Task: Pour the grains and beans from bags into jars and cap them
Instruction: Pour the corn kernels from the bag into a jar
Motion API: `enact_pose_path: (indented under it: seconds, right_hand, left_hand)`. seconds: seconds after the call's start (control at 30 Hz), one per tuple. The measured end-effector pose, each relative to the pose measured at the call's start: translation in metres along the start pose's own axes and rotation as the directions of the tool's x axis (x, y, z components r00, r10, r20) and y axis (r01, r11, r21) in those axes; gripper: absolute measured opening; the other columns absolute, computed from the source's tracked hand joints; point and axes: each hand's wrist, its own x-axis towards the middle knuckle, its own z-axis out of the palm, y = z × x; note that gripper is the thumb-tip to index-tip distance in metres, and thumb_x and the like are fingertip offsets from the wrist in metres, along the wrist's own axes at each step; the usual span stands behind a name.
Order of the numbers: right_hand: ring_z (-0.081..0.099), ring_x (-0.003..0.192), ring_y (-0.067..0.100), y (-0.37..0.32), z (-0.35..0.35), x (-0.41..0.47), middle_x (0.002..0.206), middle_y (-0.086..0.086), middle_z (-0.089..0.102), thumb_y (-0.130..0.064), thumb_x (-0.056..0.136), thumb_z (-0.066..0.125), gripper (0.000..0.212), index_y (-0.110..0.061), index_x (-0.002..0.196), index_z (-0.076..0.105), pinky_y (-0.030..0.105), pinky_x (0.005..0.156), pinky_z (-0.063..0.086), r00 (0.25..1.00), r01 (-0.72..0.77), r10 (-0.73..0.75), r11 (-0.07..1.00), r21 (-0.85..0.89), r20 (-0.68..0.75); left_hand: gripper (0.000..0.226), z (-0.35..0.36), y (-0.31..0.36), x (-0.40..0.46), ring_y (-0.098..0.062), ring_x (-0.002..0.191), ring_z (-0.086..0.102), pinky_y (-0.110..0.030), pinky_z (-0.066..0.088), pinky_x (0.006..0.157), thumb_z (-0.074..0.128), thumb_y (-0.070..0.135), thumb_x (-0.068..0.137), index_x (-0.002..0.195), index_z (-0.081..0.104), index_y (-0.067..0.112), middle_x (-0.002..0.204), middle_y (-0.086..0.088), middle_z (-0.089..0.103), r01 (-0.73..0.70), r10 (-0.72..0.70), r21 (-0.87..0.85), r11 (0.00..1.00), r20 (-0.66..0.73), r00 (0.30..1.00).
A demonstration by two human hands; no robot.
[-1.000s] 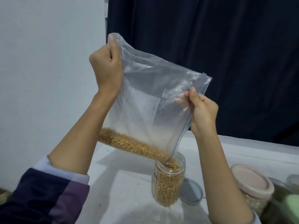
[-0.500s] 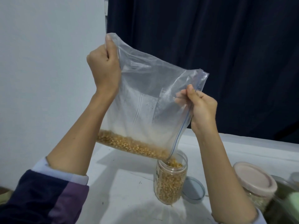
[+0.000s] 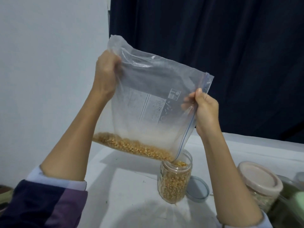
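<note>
Head view. A clear zip-top bag (image 3: 153, 99) is held tilted above a white table (image 3: 125, 191), its lower corner dipping into the mouth of an open clear jar (image 3: 175, 178). The left hand (image 3: 107, 71) grips the raised upper corner of the bag, fingers curled round bunched plastic; the fingertips are hidden behind the film. The right hand (image 3: 204, 109) pinches the zip edge of the bag between the thumb and curled fingers, the thumb upright against the blue seal line. Yellow-brown grains (image 3: 131, 146) lie in a sloping band along the bag's lower edge, running down toward the corner at the jar mouth. The jar stands upright on the table, filled nearly to its rim with the same grains; a label shows on its left side. A grey-blue lid (image 3: 198, 190) lies flat on the table just beside the jar, on its right, partly hidden by the jar. The right forearm crosses in front of the table to the right of the jar and lid. Farther right stands a capped jar with a pale pink lid (image 3: 259, 180), and beyond it a green container (image 3: 292, 204), cut off by the frame edge. A dark curtain (image 3: 213, 46) hangs behind the table, next to a pale wall (image 3: 49, 63).
</note>
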Motion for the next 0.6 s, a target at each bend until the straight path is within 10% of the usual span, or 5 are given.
enact_pose_path:
  seconds: [0.1,0.37,0.6]
  right_hand:
    - [0.062,0.057,0.015,-0.002,-0.001,0.003,0.065,0.0,0.063,-0.002,0.095,0.046,0.025,-0.01,0.074,0.057,0.031,0.07,0.048,0.997,-0.058,0.056,0.997,0.043,0.051]
    - [0.054,0.075,0.017,0.003,-0.011,-0.002,0.081,0.001,0.057,0.028,0.072,0.045,0.043,-0.014,0.078,0.053,0.025,0.066,0.049,0.978,-0.05,0.087,0.981,-0.189,0.191]
    - [0.067,0.086,0.017,0.008,-0.026,-0.007,0.091,0.005,0.071,0.015,0.073,0.068,0.034,-0.014,0.09,0.072,0.026,0.081,0.056,0.986,-0.07,0.094,0.984,-0.165,0.139]
  left_hand:
    - [0.024,-0.009,0.001,-0.005,0.003,0.069,0.046,-0.009,0.038,0.055,0.039,0.01,0.06,0.084,0.04,0.016,0.077,0.013,0.044,0.085,-0.095,0.056,0.995,0.212,0.973]
    - [0.088,-0.034,-0.021,-0.01,-0.007,0.098,0.048,-0.011,0.043,0.059,0.047,-0.011,0.087,0.144,-0.018,0.006,0.126,0.0,0.031,0.157,-0.366,0.527,0.835,0.319,0.874]
    - [0.045,-0.049,-0.035,-0.018,-0.005,0.082,0.058,-0.011,0.048,0.066,0.065,-0.011,0.079,0.117,0.049,0.007,0.097,0.004,0.057,0.23,-0.282,0.331,0.915,0.117,0.952]
